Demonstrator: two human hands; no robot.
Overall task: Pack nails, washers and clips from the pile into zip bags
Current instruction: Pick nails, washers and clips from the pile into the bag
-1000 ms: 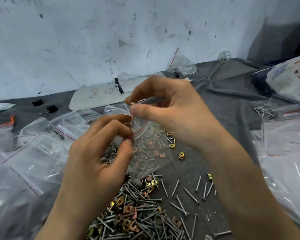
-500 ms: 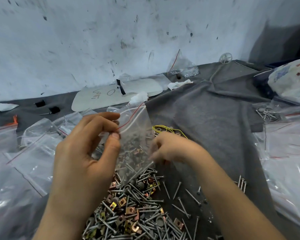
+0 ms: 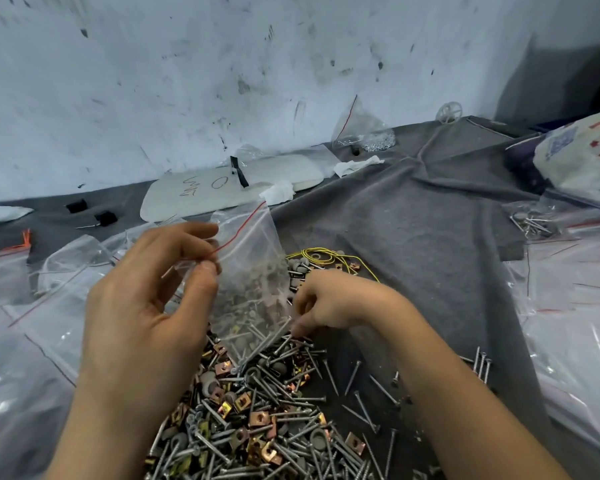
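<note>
My left hand (image 3: 146, 306) pinches the top edge of a small clear zip bag (image 3: 253, 271) with a red seal line, holding it upright over the pile (image 3: 257, 410) of nails, grey washers and brass clips. Nails lie in the bag's bottom. My right hand (image 3: 329, 303) is down at the pile's far edge, beside the bag's lower right corner. Its fingers are curled and its fingertips touch the nails there; whether they hold anything is hidden.
Empty zip bags (image 3: 32, 306) are heaped at left, more bags (image 3: 575, 306) at right. A yellow wire coil (image 3: 321, 256) lies behind the pile. Loose nails (image 3: 480, 367) are scattered on the grey cloth (image 3: 413, 220). A white board (image 3: 222, 188) leans by the wall.
My right hand dropped from the bag's mouth down to the pile and has stayed there. The left hand keeps holding the bag, now hanging more upright.
</note>
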